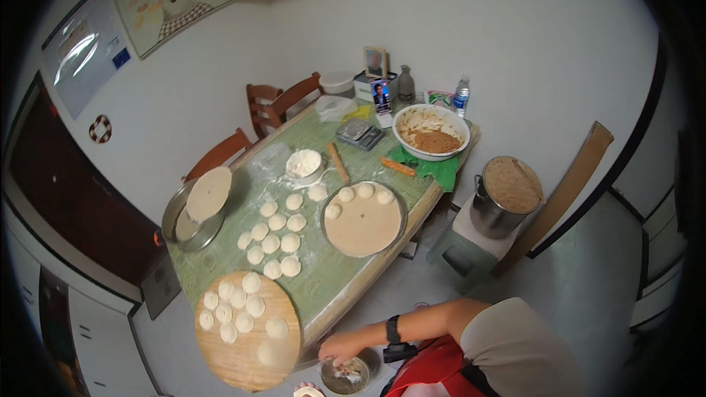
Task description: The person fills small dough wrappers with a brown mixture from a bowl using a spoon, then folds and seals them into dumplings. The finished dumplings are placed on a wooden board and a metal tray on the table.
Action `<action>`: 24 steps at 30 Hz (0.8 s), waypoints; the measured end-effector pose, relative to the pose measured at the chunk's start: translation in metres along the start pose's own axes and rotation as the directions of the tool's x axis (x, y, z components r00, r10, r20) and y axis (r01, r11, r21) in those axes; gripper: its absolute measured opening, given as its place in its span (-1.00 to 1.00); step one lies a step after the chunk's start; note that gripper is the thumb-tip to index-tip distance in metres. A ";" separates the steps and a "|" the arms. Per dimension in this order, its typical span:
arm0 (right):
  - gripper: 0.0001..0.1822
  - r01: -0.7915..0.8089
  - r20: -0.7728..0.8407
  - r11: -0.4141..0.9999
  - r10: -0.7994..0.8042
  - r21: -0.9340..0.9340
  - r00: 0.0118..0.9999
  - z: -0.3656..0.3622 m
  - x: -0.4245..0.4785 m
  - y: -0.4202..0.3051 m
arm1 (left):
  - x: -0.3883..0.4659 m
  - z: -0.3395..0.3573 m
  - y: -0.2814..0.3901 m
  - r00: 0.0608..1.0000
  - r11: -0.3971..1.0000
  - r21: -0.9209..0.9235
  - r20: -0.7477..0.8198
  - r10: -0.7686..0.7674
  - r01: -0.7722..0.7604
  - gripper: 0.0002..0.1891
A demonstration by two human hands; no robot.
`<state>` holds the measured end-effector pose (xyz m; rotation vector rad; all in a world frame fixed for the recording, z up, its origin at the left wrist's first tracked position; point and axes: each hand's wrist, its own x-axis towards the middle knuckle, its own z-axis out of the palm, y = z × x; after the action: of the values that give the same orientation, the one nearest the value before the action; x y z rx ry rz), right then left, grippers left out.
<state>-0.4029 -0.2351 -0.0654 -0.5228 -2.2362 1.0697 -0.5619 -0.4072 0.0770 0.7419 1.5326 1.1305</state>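
Note:
My right hand (341, 348), with a black band and device on the wrist, reaches down over a metal bowl (345, 375) with whitish scraps inside; its fingertips are at the rim, and what they hold cannot be made out. Only the fingertips of my left hand (306, 385) show at the bottom edge, against a pale round dough piece (309, 392). Left of the hands lies a round wooden board (248, 361) bearing several dough rounds (255, 306). More dough rounds (271, 243) sit on the green tabletop (331, 281). Several pleated buns (365, 191) rest on a lined round steamer tray (362, 226).
A white basin of brown filling (433, 143), a rolling pin (338, 162), a scale (359, 133), a bowl of flour (304, 165) and a phone (380, 96) stand on the table. Steamer pans (193, 231) are at the left. A metal pot (504, 198) stands on a stool (469, 253) at right.

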 end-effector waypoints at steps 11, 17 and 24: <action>-0.77 -0.415 -0.223 0.901 0.382 -0.126 0.897 -0.258 -0.154 -0.008 | 0.097 0.173 -0.002 0.909 0.965 -0.220 0.414 -0.042 0.144 -0.48; -0.80 -0.559 -0.575 0.808 0.371 -0.187 0.729 -0.376 -0.220 -0.022 | 0.140 0.303 -0.002 0.867 0.771 -0.480 0.463 -0.183 0.419 -0.61; -0.76 -0.879 -0.898 0.383 0.214 -0.285 0.384 -0.466 -0.277 -0.010 | 0.144 0.397 0.028 0.807 0.702 -0.477 0.538 -0.243 0.529 -0.63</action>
<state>0.1109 -0.1380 0.0778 -1.9537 -1.5155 -0.0496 -0.2212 -0.1576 0.0452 0.1656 0.7939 0.9518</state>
